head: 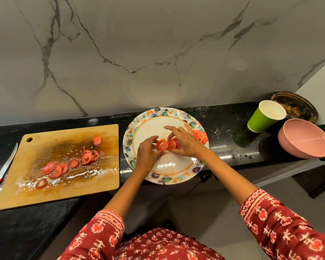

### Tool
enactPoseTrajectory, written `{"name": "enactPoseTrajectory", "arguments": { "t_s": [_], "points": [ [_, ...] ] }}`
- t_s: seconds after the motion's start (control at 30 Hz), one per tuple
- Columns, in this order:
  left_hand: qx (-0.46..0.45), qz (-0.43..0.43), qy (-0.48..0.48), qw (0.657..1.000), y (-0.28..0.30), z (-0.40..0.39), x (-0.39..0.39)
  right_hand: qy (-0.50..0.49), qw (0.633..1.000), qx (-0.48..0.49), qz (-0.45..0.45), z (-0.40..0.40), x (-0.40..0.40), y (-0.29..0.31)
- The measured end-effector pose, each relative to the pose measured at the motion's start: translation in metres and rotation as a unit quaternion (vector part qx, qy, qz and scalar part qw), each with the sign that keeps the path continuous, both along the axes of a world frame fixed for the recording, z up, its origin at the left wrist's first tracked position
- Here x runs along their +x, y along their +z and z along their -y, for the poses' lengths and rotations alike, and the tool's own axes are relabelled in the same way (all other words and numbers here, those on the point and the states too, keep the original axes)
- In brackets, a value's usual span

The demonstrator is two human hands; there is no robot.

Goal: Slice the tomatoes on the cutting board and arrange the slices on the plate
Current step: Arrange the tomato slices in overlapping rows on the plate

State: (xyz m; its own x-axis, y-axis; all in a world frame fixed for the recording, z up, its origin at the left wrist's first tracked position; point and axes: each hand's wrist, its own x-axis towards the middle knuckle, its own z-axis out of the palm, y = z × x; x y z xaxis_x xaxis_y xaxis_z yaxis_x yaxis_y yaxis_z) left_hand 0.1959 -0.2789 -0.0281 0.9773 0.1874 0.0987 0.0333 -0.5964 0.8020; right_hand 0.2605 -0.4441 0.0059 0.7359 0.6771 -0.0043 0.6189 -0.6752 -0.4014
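Observation:
A round plate (144, 126) with a leaf-patterned rim sits on the black counter. Over its middle, my left hand (147, 152) and my right hand (186, 142) pinch a short row of tomato slices (167, 145) from either side. More slices (202, 136) lie fanned along the plate's right rim. Left of the plate, the wet wooden cutting board (101, 175) carries several loose tomato slices (86, 156), some overlapping. A red-handled knife (0, 175) lies off the board's left edge.
A green paper cup (265, 116) and stacked pink bowls (304, 141) stand at the right of the counter, with a dark round tray (296, 106) behind them. A marble wall rises behind. The counter's front edge runs just below the plate.

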Motion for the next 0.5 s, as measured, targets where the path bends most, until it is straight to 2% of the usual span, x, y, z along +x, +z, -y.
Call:
{"name": "enactPoseTrajectory", "arguments": {
  "t_s": [0.5],
  "points": [
    [0.018,0.002,-0.035,0.999,-0.002,0.023,0.003,-0.005,1.000,0.003,-0.007,0.015,-0.001,0.001]
  ]
}}
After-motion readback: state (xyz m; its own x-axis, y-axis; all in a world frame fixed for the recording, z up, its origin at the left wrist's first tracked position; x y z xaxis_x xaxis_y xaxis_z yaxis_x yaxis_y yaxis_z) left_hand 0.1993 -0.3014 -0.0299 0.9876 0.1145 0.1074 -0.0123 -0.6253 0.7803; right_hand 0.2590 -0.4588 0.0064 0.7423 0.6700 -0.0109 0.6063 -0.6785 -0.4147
